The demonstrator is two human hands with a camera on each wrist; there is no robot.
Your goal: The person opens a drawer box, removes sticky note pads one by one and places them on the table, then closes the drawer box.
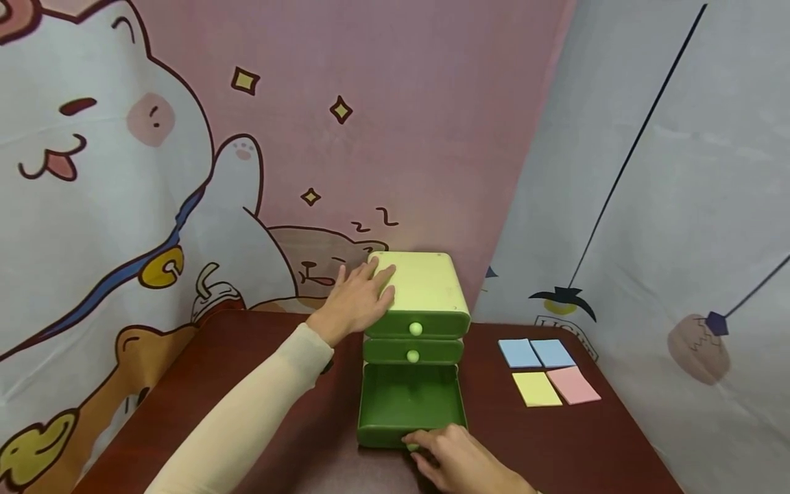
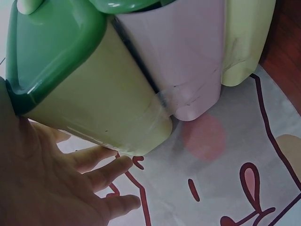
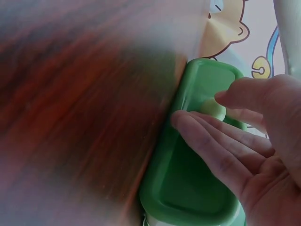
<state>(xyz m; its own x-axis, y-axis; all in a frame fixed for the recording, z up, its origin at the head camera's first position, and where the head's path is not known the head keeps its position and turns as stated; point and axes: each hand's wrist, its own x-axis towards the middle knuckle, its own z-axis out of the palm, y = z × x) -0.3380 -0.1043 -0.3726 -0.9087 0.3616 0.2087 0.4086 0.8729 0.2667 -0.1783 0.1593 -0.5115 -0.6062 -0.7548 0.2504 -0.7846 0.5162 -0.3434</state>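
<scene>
A small three-tier drawer cabinet (image 1: pixel 426 281) with a pale yellow top and green drawer fronts stands on the table. Its bottom drawer (image 1: pixel 378 438) is pulled out, and the green inside shows bare. The two upper drawers are closed. My left hand (image 1: pixel 356 302) rests on the left part of the cabinet top, fingers spread and straight. In the left wrist view, the cabinet's yellow and pink side walls (image 2: pixel 183 56) show beside that hand. At the bottom drawer's front, my right hand (image 1: pixel 459 456) pinches the round light green knob (image 3: pixel 214 108) between thumb and fingers.
Right of the cabinet lie two blue sticky-note pads (image 1: pixel 520 354), a yellow pad (image 1: pixel 537 389) and a pink pad (image 1: pixel 574 385) on the dark red-brown table (image 1: pixel 278 384). A cartoon-printed cloth (image 1: pixel 401 123) hangs close behind the cabinet and along the table's sides.
</scene>
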